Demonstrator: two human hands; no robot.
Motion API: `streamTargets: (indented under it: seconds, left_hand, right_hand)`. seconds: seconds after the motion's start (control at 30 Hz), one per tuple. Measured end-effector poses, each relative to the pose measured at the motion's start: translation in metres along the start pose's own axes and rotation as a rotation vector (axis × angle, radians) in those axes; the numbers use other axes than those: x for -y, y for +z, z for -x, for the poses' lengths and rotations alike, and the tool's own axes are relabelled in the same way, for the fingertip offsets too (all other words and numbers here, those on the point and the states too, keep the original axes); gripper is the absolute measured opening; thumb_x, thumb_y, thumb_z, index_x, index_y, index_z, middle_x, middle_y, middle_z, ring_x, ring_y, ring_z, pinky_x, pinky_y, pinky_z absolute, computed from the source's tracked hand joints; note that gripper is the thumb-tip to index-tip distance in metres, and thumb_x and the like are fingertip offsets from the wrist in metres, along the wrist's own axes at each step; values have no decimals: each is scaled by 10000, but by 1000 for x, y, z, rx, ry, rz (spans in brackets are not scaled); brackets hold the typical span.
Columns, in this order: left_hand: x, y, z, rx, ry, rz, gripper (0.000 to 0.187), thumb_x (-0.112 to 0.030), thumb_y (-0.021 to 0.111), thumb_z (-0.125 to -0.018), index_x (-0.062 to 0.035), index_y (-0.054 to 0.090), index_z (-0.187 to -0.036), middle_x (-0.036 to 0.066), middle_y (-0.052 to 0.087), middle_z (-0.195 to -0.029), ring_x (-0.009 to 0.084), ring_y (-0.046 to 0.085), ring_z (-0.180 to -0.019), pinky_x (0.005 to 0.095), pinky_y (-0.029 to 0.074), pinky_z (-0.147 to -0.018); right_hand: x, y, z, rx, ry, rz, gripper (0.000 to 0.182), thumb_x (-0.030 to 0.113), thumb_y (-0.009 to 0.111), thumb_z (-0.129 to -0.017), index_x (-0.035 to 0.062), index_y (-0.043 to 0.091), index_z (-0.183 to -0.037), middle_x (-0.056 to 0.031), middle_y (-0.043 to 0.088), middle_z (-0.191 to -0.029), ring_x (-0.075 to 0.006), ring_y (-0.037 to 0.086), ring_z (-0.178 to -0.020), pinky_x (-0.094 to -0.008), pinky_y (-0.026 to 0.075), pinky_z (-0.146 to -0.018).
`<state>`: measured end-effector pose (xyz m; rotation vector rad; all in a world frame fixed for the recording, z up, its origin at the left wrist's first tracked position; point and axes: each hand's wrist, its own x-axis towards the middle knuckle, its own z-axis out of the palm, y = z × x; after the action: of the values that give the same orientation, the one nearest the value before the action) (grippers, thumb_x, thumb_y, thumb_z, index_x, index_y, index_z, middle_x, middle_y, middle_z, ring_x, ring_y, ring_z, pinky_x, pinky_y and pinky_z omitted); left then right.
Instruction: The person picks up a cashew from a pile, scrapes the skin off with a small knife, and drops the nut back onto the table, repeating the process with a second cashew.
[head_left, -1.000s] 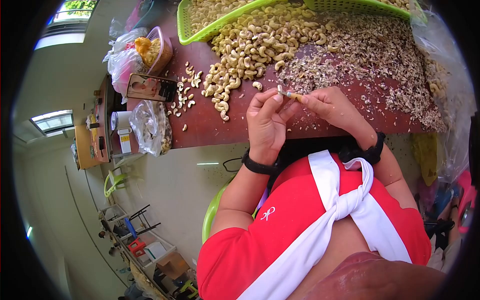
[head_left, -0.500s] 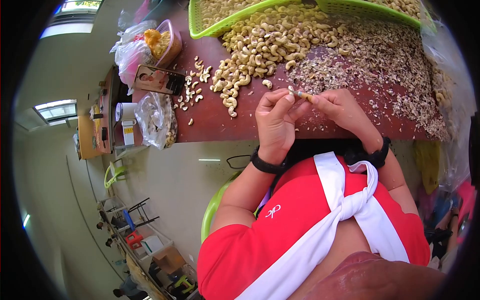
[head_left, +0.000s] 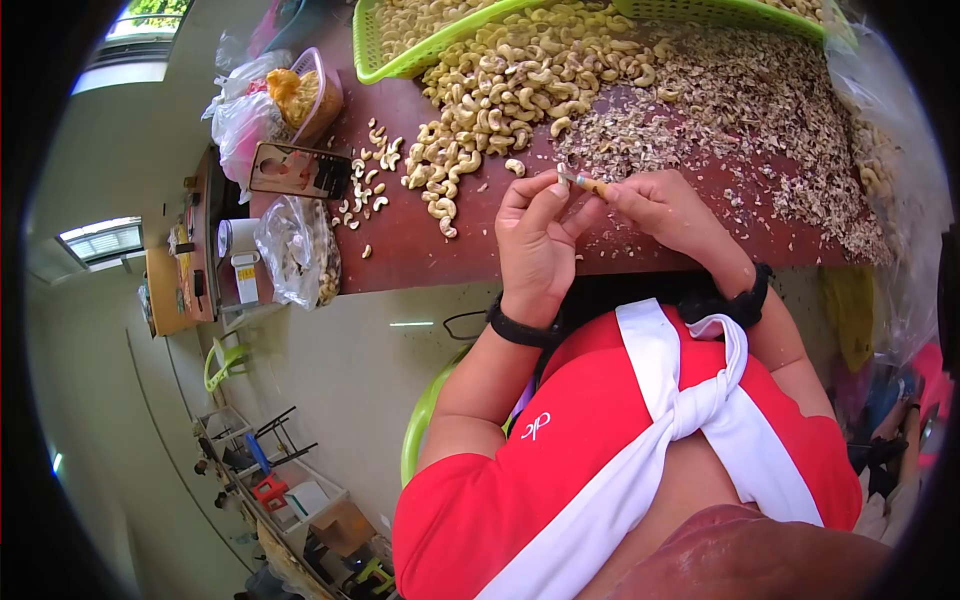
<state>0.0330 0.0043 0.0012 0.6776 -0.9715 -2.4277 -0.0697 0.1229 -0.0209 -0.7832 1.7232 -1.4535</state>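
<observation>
Between the fingertips of my left hand (head_left: 535, 240) is a pale cashew nut (head_left: 563, 178), mostly covered by the fingers. My right hand (head_left: 665, 210) grips a small knife (head_left: 594, 187) by its wooden handle, its tip at the nut. Both hands are close together over the table's near edge. Just beyond them lies a heap of cashew nuts (head_left: 500, 105), with flaky brown skins (head_left: 740, 110) spread to the right. Several whiter nuts (head_left: 372, 178) are scattered at the left.
Green perforated baskets (head_left: 368, 62) of cashews stand at the back of the red table (head_left: 420, 255). A phone (head_left: 300, 171) leans at the left, near a clear plastic bag (head_left: 292, 250) and a pink tub (head_left: 328, 95). Plastic sheeting (head_left: 895, 150) hangs at the right.
The view has shifted slightly, so the table things sit a little further left. Both hands remain together, with the knife still at the cashew nut.
</observation>
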Motion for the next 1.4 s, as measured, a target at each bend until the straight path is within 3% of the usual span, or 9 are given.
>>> streamTargets:
  seconds: [0.4, 0.83, 1.13, 1.33, 1.4]
  left_hand:
    - [4, -2, 0, 142, 103, -14, 103, 56, 485, -746, -25, 523, -796, 75, 553, -861, 224, 565, -867, 389, 515, -752]
    - [0, -1, -2, 58, -1, -12, 92, 24, 461, -765, -33, 508, -820, 84, 569, -851, 250, 565, -893, 382, 518, -735]
    - [4, -3, 0, 125, 104, -86, 84, 47, 458, -759, -18, 494, -796, 92, 544, -890, 290, 563, -899, 370, 532, -710]
    - [6, -2, 1, 196, 148, -74, 53, 31, 464, -769, -8, 488, -795, 101, 549, -889, 288, 557, -913, 389, 509, -766]
    - [4, 0, 2, 92, 63, -65, 51, 7, 465, -782, -15, 496, -815, 103, 570, -873, 270, 561, -908, 365, 502, -774]
  right_hand:
    - [2, -3, 1, 11, -36, 8, 432, 349, 488, -832, 23, 514, -549, 22, 408, -454, -44, 361, -438, -228, 294, -392]
    - [0, -5, 1, 67, -6, -33, 407, 323, 476, -839, 9, 539, -588, 25, 411, -462, -37, 370, -456, -223, 298, -402]
    - [2, -6, 3, 65, 1, -31, 386, 319, 493, -835, 6, 565, -620, 43, 409, -475, -29, 353, -463, -218, 283, -399]
    - [-2, -10, 1, 35, 27, -34, 380, 314, 507, -827, 3, 562, -616, 47, 391, -476, -29, 344, -465, -219, 280, -399]
    - [-2, -11, 1, 25, 24, -26, 385, 315, 509, -825, 4, 551, -602, 44, 393, -473, -30, 345, -462, -220, 283, -399]
